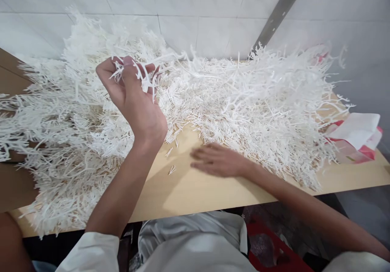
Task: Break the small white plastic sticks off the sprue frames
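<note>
My left hand (137, 97) is raised above the pile, its fingers curled around some white branching plastic sprigs (149, 77). Thin forked ends stick out between the thumb and fingers. Low over the bare wood at the front of the pile is my right hand (219, 160), palm down with its fingers stretched out and a little blurred by motion. It appears to hold nothing. The large white heap of similar sprigs (258, 113) spreads behind and on both sides of my hands. A few short loose pieces (172, 169) lie on the wood between my arms.
The wooden table (189, 194) ends just before my lap. A pink and white packet (355, 138) stands at the right end. Brown cardboard (15, 186) is at the left, beside part of another person's arm (10, 243). A tiled wall (183, 3) rises behind.
</note>
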{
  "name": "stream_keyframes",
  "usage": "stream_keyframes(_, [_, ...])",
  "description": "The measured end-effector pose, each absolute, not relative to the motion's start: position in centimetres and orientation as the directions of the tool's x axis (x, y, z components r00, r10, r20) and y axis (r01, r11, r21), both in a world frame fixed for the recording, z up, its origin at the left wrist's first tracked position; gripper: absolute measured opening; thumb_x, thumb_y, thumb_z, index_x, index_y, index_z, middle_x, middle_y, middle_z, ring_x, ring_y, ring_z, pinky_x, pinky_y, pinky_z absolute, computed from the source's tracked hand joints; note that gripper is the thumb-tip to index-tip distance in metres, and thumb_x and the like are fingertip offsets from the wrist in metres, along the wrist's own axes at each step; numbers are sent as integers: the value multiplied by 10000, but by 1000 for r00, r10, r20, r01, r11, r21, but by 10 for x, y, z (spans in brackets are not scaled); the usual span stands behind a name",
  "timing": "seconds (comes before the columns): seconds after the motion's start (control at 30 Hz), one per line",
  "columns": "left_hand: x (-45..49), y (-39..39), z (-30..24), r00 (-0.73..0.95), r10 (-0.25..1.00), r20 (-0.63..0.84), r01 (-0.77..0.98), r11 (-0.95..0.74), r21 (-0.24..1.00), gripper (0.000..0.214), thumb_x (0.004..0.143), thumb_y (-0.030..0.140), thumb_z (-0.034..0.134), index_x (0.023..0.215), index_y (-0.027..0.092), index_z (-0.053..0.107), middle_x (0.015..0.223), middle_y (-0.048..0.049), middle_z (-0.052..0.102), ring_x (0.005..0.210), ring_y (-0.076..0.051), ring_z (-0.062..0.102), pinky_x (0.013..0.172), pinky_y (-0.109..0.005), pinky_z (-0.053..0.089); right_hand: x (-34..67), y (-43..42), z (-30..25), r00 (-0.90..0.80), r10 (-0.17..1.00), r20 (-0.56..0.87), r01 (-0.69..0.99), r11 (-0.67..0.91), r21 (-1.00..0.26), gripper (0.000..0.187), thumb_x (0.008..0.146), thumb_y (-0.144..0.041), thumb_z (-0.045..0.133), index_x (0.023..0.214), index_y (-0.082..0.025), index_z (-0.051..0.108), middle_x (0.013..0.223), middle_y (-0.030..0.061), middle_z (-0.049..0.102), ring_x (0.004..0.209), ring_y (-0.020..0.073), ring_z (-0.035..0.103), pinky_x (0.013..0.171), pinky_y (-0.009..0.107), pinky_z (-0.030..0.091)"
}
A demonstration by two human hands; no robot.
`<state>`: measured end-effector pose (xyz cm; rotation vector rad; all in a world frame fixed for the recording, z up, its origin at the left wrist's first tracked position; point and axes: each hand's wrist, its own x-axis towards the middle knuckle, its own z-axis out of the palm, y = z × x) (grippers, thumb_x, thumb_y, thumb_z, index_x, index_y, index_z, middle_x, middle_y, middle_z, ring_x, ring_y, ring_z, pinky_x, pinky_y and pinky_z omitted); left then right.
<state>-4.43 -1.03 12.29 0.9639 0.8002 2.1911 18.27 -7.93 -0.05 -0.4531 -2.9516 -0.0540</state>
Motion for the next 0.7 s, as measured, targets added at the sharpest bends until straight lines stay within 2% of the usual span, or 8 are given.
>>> stream_keyframes(0.07, [-44,-9,123,-564,725,395,-292,-622,726,124,933,210,456,903,224,336,872,34,417,759,-61,597,745,-248,491,198,-48,7,-889,397,229,422,904,70,380,983,-219,443,1352,-207,529,1387,112,595,1331,225,517,1040,443,451])
stream_keyframes(0.13, [-45,-8,123,-563,728,390,-311,-624,716,137,931,204,465,893,223,335,866,31,408,752,-66,578,744,-252,493,197,-36,18,-817,449,362,520,845,127,321,975,-157,442,1254,-189,595,1309,93,652,1295,225,540,1006,420,464])
stream_keyframes(0.2, [-46,-7,122,-553,731,400,-331,-633,700,146,929,205,476,890,225,336,873,28,399,751,-65,561,758,-257,494,175,-50,27,-818,393,420,484,865,133,315,962,-133,463,1248,-178,587,1302,69,658,1276,210,543,1016,399,450])
stream_keyframes(0.27, [-45,-8,121,-542,737,403,-347,-634,691,149,932,200,480,893,223,338,871,28,401,747,-61,559,774,-258,490,138,-83,30,-844,297,446,357,933,55,292,971,-189,475,1238,-179,591,1244,42,688,1207,176,575,1001,352,449])
stream_keyframes(0.33, [-43,-10,122,-534,747,396,-360,-625,693,150,936,176,476,888,218,340,847,32,402,729,-54,554,768,-249,482,99,-119,23,-880,297,372,315,949,-14,320,995,-313,433,1223,-175,608,1264,49,673,1190,190,578,995,338,448])
stream_keyframes(0.43, [-37,-14,122,-533,758,377,-379,-612,694,153,943,143,468,873,209,350,808,37,387,687,-32,501,755,-223,475,64,-148,3,-887,336,317,322,942,-97,478,1008,-464,319,1338,-198,541,1434,50,555,1307,204,501,1070,358,408])
stream_keyframes(0.6, [-23,-17,112,-536,720,441,-328,-659,677,110,968,196,464,923,224,367,866,13,418,823,-57,548,755,-202,462,86,-97,-16,-812,535,235,491,843,-222,412,1006,-372,370,1377,-262,512,1481,56,510,1382,216,451,1149,446,349])
stream_keyframes(0.7, [-14,-19,92,-487,622,614,-38,-717,696,141,991,386,437,1028,272,362,1039,-16,475,1032,-138,571,909,-303,480,118,-49,-14,-702,672,234,600,736,-313,383,970,-236,424,1325,-244,570,1434,77,555,1369,261,468,1116,497,389])
